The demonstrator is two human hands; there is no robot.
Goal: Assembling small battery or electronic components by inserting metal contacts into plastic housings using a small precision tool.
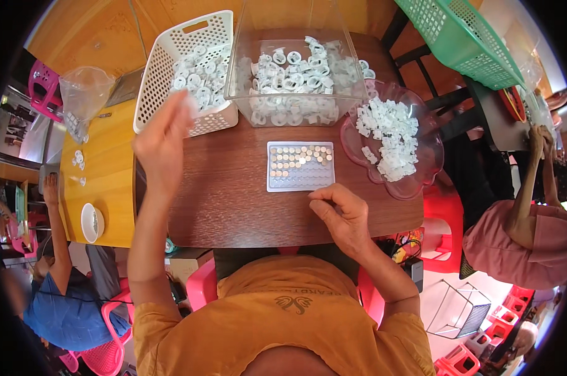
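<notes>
My left hand (160,147) is raised at the near edge of a white perforated basket (152,84) full of small white plastic parts (203,96). Motion smears its fingertips, so what they hold, if anything, cannot be made out. My right hand (345,219) is by the near right corner of a pale tray (291,182), its thumb and forefinger brought together. Anything between those fingertips is too small or hidden to see. Rows of small round metal discs (290,158) sit in the tray's far part; its nearer cups show no discs.
A clear plastic bin (296,103) of white parts stands beyond the tray. To its right is a pink scalloped dish (429,147) heaped with white pieces (393,135). A yellow table (111,188) with a white bowl (92,223) adjoins on the left. People sit on both sides.
</notes>
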